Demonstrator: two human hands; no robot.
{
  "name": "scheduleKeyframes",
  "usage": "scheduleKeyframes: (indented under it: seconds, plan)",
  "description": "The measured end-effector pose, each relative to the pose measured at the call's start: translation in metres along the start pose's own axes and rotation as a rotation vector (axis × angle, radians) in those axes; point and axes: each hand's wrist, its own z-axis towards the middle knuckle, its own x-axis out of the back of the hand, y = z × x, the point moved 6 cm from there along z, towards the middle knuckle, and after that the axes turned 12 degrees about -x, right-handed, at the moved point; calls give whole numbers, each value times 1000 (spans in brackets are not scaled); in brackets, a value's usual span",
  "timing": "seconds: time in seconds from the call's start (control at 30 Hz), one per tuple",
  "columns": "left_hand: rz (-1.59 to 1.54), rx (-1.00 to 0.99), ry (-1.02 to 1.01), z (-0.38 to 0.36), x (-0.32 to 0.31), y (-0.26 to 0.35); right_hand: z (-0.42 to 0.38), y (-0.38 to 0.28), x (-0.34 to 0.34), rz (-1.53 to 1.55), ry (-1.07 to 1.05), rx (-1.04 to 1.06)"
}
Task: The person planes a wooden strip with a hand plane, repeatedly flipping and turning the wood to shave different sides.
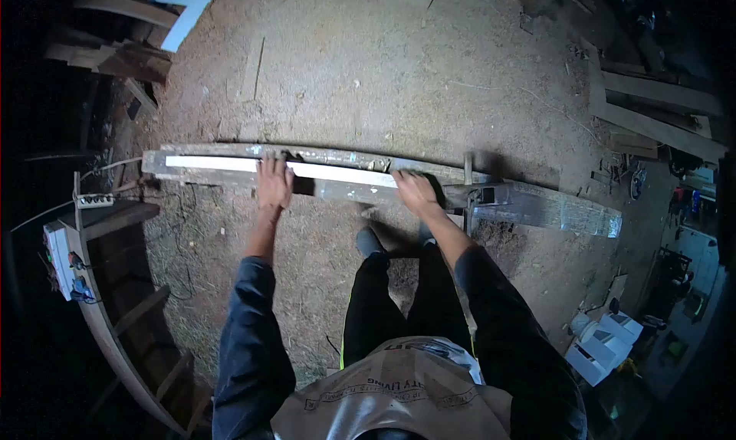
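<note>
A long, narrow white strip point(337, 172) lies lengthwise on a worn wooden bench point(552, 202), which is speckled with paint. My left hand point(274, 184) is laid over the strip near its middle, fingers close together and curled across the far edge. At the strip's right end, my right hand point(415, 192) has its fingers bent over it. The undersides of both hands are hidden. Just right of my right hand, a dark metal clamp or vise point(469, 198) is fixed at the bench.
A white angled piece point(188, 18) and scrap boards point(126, 60) lie far left. More planks point(659, 122) are piled far right. At left, a wooden frame point(115, 329) stands near a power strip point(96, 201). White boxes point(602, 348) sit lower right on the dirt floor point(368, 72).
</note>
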Motion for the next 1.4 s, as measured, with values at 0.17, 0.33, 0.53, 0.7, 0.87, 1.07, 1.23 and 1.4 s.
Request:
scheduleKeyframes:
  seconds: [0.17, 0.33, 0.53, 0.7, 0.87, 1.07, 1.23, 1.4]
  plan:
    - [-143, -89, -188, 1, 22, 88, -26, 54, 7, -18, -126, -110]
    - [-166, -146, -176, 0, 9, 144, -24, 38, 45, 74, -178, -136]
    - [-187, -26, -207, -2, 5, 156, 12, 31, 18, 366, -166, -238]
    - [-205, -12, -247, -7, 11, 157, 13, 94, 12, 579, 12, -593]
    - [-192, 51, -282, -1, 0, 163, -1, 147, 39, 587, 232, -403]
    - [-173, 75, -309, 11, 10, 183, -17, 185, 49, 318, 157, -618]
    - [-189, -36, -291, 22, 13, 221, -27, 205, 17, 373, -180, -662]
    - [-245, -241, -195, 54, 9, 285, -28, 193, 13, 276, -134, -403]
